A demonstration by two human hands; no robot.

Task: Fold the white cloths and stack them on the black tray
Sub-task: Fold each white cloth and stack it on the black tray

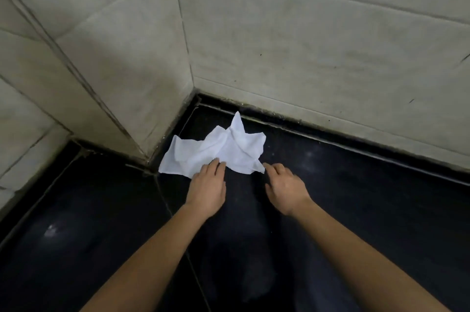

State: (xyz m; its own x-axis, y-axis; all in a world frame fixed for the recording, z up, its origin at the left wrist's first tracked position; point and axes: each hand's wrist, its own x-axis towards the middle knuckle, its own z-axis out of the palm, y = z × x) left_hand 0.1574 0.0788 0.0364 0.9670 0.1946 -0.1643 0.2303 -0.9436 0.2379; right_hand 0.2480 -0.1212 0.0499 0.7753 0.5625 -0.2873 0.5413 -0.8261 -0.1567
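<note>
Checker: Progress? Anything folded?

Tagger: No. One white cloth (223, 151) in view. It lies crumpled and creased, with one peak sticking up at the far side. No clean fold in it, and no stack anywhere.

Checker: Where is it?

Tagger: On the black surface (356, 197), far end, tucked near the corner of the tiled wall (305, 44). Its left edge sits just beside the wall's base.

Checker: Is that surface the tray?

Tagger: Cannot tell. It is dark and glossy and fills the lower frame. No separate tray shows, and no other cloths.

Checker: So what's left?

Tagger: My read is nearly everything: flatten this one, fold it, place it, then do any others out of shot.

Checker: Left hand?

Tagger: The left hand (207, 184) is palm down, with fingers (216, 165) fairly straight and close together. The tips rest on the cloth's near edge. It is flat contact, with nothing held.

Checker: Right hand?

Tagger: The right hand (286, 185) has its knuckles up and fingers bent. Its fingertips (269, 167) meet the cloth's near right corner (259, 168). It could be a pinch or only a touch; the grip itself is hidden, so I cannot tell.

Checker: Step in hand?

Tagger: Probably spreading the cloth flat before the first fold.
</note>
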